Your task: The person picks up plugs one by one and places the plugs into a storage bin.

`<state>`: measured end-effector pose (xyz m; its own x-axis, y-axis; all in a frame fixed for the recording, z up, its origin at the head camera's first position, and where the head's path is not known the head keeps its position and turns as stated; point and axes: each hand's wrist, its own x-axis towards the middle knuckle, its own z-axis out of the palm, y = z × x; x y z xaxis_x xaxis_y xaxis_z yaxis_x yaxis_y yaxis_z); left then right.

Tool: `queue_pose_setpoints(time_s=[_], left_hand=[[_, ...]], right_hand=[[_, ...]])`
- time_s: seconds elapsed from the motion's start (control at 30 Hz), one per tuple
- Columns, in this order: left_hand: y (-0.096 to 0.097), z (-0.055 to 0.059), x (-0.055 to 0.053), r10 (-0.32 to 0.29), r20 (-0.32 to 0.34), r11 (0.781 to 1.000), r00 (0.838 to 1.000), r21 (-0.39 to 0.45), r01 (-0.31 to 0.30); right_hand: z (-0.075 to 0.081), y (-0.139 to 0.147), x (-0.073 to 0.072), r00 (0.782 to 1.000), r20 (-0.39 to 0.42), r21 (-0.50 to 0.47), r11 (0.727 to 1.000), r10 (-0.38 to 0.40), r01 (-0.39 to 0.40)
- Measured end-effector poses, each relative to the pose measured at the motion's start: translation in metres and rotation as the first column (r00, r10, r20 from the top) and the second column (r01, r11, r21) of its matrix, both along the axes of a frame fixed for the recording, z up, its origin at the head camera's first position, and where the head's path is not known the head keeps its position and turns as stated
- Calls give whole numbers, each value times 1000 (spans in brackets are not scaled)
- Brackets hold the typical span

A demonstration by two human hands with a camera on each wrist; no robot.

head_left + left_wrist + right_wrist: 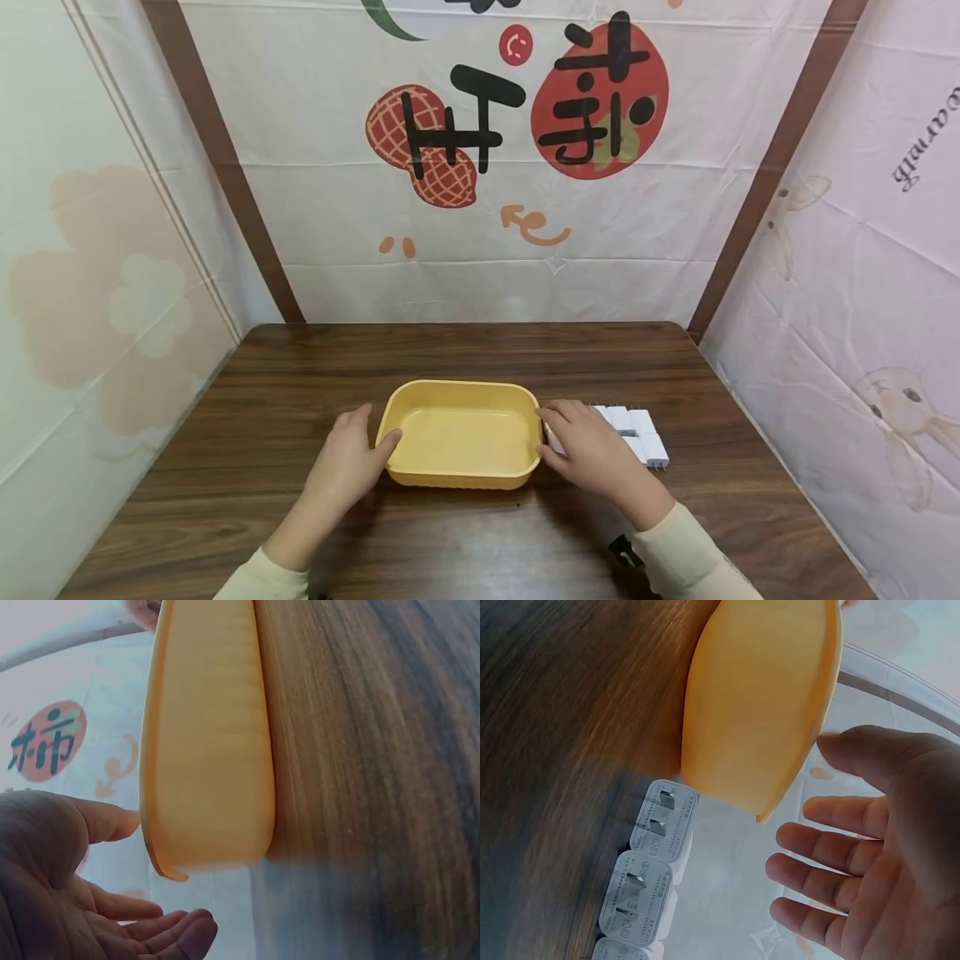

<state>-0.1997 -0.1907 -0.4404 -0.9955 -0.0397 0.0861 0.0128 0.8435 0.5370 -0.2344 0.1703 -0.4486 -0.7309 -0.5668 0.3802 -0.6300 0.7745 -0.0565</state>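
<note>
Yellow tray, shallow, round-cornered, thin-lipped, sits on the brown surface. Left hand at its nine o'clock, right hand at three, both with fingers uncurled; white plugs also toward three.

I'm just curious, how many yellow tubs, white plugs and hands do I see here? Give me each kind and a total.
Yellow tub: 1
White plugs: at least 5; the right hand may hide more
Hands: 2, that one and the left hand
Total: at least 8
</note>
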Motion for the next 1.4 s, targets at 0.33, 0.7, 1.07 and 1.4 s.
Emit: queue_pose_setpoints(time_s=[0.33, 0.7, 1.07, 1.4], left_hand=[[-6, -10, -5, 22, 16, 995, 1000, 94, -24], [-10, -19, -5, 32, 81, 975, 996, 216, -49], [-9, -18, -9, 43, 127, 960, 991, 269, -77], [-8, -20, -8, 39, 232, 925, 972, 359, -123]], right_hand=[[-5, 2, -2, 997, 21, 20, 997, -74, 74], [-10, 2, -2, 989, 44, 57, 989, -139, 137], [-14, 1, -7, 970, 54, 104, 967, -237, 231], [-22, 0, -8, 964, 82, 118, 962, -255, 244]])
